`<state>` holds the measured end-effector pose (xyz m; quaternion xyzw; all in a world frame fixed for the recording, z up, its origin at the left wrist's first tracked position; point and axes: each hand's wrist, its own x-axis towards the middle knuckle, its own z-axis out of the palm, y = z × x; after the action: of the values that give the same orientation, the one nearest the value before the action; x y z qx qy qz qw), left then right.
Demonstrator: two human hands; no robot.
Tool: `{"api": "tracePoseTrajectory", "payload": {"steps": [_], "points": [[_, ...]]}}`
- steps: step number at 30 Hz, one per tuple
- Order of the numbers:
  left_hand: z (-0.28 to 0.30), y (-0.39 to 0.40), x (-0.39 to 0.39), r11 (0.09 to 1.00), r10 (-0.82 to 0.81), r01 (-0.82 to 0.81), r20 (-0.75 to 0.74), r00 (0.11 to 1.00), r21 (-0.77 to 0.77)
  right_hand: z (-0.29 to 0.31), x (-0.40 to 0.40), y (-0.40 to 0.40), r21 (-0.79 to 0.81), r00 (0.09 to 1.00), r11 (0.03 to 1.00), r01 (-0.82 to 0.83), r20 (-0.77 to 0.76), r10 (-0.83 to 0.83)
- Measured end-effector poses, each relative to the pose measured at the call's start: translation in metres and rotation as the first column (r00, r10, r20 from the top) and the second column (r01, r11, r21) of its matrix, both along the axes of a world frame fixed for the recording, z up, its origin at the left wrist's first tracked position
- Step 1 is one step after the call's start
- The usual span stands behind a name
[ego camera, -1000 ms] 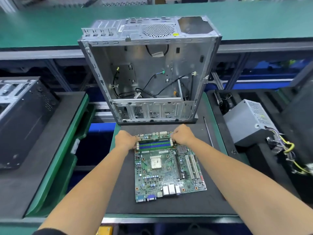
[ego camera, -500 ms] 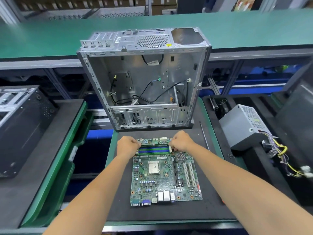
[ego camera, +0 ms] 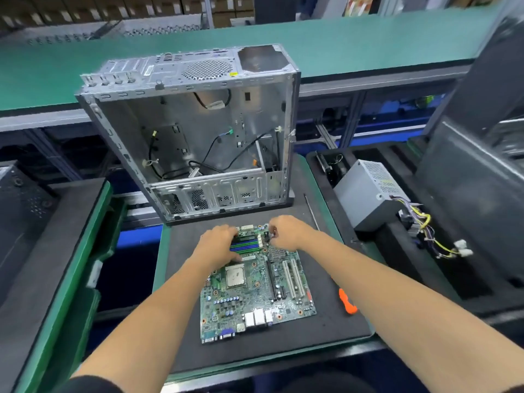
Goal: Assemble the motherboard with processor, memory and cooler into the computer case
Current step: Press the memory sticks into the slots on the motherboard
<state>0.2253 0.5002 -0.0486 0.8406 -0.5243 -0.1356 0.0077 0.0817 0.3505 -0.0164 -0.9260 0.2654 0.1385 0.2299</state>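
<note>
The green motherboard (ego camera: 256,290) lies flat on a dark foam mat (ego camera: 326,330) on the tabletop, just in front of the open computer case (ego camera: 198,131). The square processor (ego camera: 235,276) already sits in its spot. No cooler is on it yet. The long memory sticks (ego camera: 244,245) lie in the slots at the far edge of the board.

The left hand (ego camera: 218,246) rests flat over the left end of the memory sticks, its fingers straight and pressing down. The right hand (ego camera: 286,232) is at the right end, its fingers curled at the small clip there. I cannot tell if they really pinch it.

The step seems to be seating the memory. To do it well, push straight down on both ends evenly until the clips close. Do not tilt a stick. Keep the board flat on the mat so it cannot bend.

An orange tool (ego camera: 347,304) lies near the right arm. A grey power supply (ego camera: 371,194) sits off to the right.
</note>
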Motion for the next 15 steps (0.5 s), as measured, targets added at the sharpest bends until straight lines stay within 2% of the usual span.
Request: {"api": "tracePoseTrajectory", "payload": {"steps": [6,9,11,15], "points": [[-0.004,-0.001,-0.005,0.998,0.027,-0.028,-0.021,0.999,-0.062,-0.012,-0.018,0.004,-0.079,0.972,0.971,0.226,-0.039,-0.23],[-0.004,-0.004,-0.006,0.997,0.049,-0.05,-0.021,0.999,-0.065,-0.014,-0.021,0.008,-0.005,0.943,0.947,0.322,-0.086,-0.322],[-0.004,-0.005,-0.004,0.995,0.071,-0.072,-0.02,0.997,-0.073,-0.018,-0.021,0.01,0.045,0.939,0.943,0.331,-0.114,-0.324],[-0.006,0.0,-0.002,0.993,0.097,-0.097,0.002,0.995,-0.069,-0.02,-0.021,0.012,0.11,0.919,0.914,0.391,-0.097,-0.382]]}}
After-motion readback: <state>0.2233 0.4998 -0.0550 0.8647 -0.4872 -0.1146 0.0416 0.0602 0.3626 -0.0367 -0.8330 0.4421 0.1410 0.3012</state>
